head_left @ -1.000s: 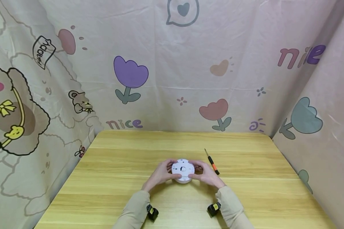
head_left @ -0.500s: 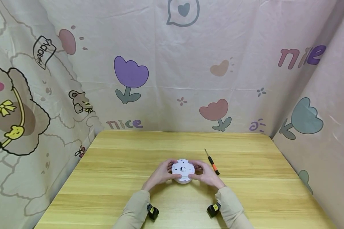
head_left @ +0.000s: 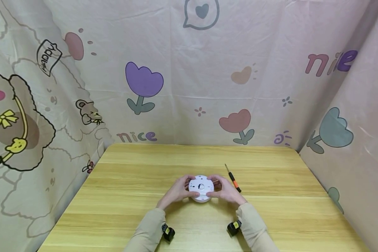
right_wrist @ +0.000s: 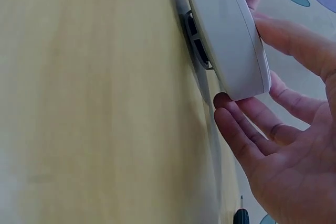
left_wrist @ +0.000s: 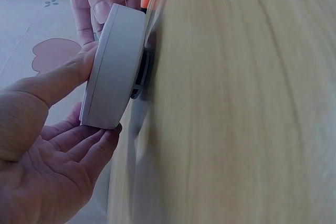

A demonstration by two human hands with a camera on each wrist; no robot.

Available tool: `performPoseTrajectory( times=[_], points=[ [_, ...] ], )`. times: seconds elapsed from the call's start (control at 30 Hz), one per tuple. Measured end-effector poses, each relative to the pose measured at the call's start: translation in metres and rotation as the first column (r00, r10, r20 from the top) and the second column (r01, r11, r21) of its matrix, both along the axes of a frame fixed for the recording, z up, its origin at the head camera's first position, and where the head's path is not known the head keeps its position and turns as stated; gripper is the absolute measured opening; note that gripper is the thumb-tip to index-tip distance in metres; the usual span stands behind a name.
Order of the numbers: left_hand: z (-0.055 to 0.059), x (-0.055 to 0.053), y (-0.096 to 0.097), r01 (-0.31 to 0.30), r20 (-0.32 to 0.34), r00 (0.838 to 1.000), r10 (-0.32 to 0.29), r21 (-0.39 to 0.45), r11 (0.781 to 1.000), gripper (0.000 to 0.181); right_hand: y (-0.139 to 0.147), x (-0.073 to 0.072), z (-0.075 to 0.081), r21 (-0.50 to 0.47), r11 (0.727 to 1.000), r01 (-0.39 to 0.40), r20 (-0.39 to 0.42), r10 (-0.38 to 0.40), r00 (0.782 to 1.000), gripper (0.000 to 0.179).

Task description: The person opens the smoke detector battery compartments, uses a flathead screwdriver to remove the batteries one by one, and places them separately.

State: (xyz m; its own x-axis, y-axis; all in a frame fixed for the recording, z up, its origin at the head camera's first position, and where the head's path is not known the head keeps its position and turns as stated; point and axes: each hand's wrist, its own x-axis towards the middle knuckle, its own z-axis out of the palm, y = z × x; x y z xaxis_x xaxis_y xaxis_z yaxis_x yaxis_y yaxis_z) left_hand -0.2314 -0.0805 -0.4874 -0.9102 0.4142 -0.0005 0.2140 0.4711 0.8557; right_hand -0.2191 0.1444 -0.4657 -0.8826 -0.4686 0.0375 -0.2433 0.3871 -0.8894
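A round white smoke detector (head_left: 201,188) is held over the middle of the table, its flat slotted plate facing up. My left hand (head_left: 177,190) grips its left side, thumb on top and fingers around the rim. From the other side my right hand (head_left: 225,191) grips it the same way, both thumbs lying on the plate's near part. In the left wrist view the white side wall of the detector (left_wrist: 114,69) shows a thin seam near the plate. Underneath, a dark vented part sticks out close over the wood, also visible below the detector (right_wrist: 228,35) in the right wrist view.
A small screwdriver (head_left: 234,181) with a black and orange handle lies just right of my right hand, its tip pointing away. The wooden table (head_left: 129,196) ends at a patterned curtain (head_left: 189,115) behind it. Curtains also hang at both sides.
My right wrist has shifted very slightly inward and away. Both hands keep their grip on the smoke detector, and the screwdriver has not moved.
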Motion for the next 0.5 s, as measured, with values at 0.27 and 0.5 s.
performPoseTrajectory(
  times=[0.27,0.5],
  points=[
    [-0.001,0.0,0.0,0.015,0.011,1.0,-0.016,0.008,1.0,0.067,0.003,-0.016,-0.022,0.021,1.0,-0.008,-0.009,0.009,1.0,0.06],
    [-0.003,-0.002,-0.001,0.032,0.02,0.999,-0.033,0.057,0.998,0.066,0.006,-0.021,-0.028,0.137,0.99,0.021,-0.2,0.006,0.98,0.062]
  ],
)
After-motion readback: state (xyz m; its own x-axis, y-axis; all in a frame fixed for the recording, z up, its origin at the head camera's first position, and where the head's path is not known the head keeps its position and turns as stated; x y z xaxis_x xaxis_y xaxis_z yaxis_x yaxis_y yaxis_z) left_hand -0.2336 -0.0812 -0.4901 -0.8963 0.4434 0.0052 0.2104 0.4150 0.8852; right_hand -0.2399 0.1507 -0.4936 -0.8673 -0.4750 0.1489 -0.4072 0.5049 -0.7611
